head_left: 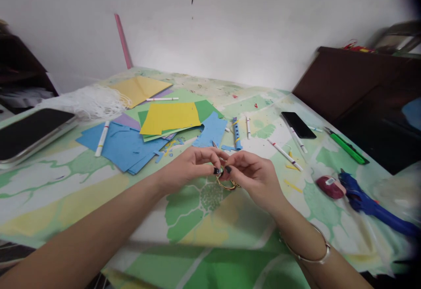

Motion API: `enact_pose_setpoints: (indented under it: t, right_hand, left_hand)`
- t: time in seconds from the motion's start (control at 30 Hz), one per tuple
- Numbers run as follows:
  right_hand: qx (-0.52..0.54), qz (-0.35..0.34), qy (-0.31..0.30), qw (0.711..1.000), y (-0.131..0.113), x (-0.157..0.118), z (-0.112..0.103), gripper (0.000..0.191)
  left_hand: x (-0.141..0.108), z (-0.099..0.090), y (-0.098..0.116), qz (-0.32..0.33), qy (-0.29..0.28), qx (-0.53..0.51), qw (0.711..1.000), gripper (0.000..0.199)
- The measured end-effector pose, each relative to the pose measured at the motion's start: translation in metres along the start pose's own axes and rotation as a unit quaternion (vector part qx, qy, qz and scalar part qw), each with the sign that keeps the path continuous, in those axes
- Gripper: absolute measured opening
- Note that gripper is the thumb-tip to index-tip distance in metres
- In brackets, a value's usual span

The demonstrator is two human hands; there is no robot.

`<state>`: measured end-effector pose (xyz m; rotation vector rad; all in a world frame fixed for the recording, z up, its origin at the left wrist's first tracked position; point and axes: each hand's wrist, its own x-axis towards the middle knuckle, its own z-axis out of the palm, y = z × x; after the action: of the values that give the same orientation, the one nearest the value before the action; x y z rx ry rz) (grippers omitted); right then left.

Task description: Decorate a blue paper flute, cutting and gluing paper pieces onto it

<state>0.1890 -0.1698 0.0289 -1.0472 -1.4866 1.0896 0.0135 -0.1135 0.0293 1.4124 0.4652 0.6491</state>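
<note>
My left hand point(200, 165) and my right hand point(253, 173) meet above the table near its front, fingertips pinched together and almost touching. Between them shows a tiny pale bit, too small to name. Just below the fingertips are the gold handle loops of a pair of scissors point(226, 187). The fingers cover the middle of the scissors, so I cannot tell whether they are held or lie on the table. Beyond my hands lie a blue sheet of paper point(210, 130) with a cut edge and a blue paper tube point(236, 133) with yellow bands and dark dots.
Coloured paper sheets point(173, 115), white string point(95, 100) and a large dark-screened device point(36, 133) are at left. Rightward lie a phone point(298, 125), several markers point(284, 154), a green cutter point(347, 146), a dark red object point(330, 187) and a blue glue gun point(371, 205).
</note>
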Motion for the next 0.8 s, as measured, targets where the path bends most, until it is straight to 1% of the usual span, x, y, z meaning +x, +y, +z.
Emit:
enact_pose_setpoints:
  t: [0.13, 0.23, 0.33, 0.4, 0.47, 0.63, 0.8]
  right_hand:
    - [-0.004, 0.006, -0.013, 1.000, 0.0003, -0.0005, 0.0010, 0.003]
    - [-0.011, 0.004, 0.012, 1.000, 0.0010, 0.0003, 0.0003, 0.004]
    - [-0.020, -0.035, 0.028, 0.999, 0.0023, 0.0016, -0.0006, 0.008]
    - [-0.026, -0.069, 0.025, 0.997, 0.0031, 0.0022, -0.0006, 0.010]
    - [-0.027, -0.087, 0.020, 0.996, 0.0037, 0.0024, -0.0002, 0.012]
    - [-0.029, -0.053, 0.022, 0.998, 0.0047, 0.0015, 0.0020, 0.009]
    - [-0.033, -0.036, 0.030, 0.998, 0.0059, 0.0010, 0.0032, 0.006]
  left_hand:
    - [0.0005, -0.0011, -0.0011, 0.004, 0.004, 0.016, 1.000, 0.007]
    - [0.0000, -0.0005, -0.0006, 0.006, 0.014, 0.030, 0.999, 0.008]
    - [0.0000, -0.0002, -0.0002, 0.017, 0.019, 0.038, 0.999, 0.007]
    - [0.0003, -0.0009, -0.0008, 0.025, 0.022, 0.041, 0.999, 0.007]
    - [0.0007, -0.0021, -0.0019, 0.035, 0.030, 0.046, 0.998, 0.006]
    - [0.0008, -0.0043, -0.0049, 0.047, 0.061, 0.059, 0.995, 0.005]
    - [0.0008, -0.0034, -0.0056, 0.042, 0.072, 0.054, 0.995, 0.005]
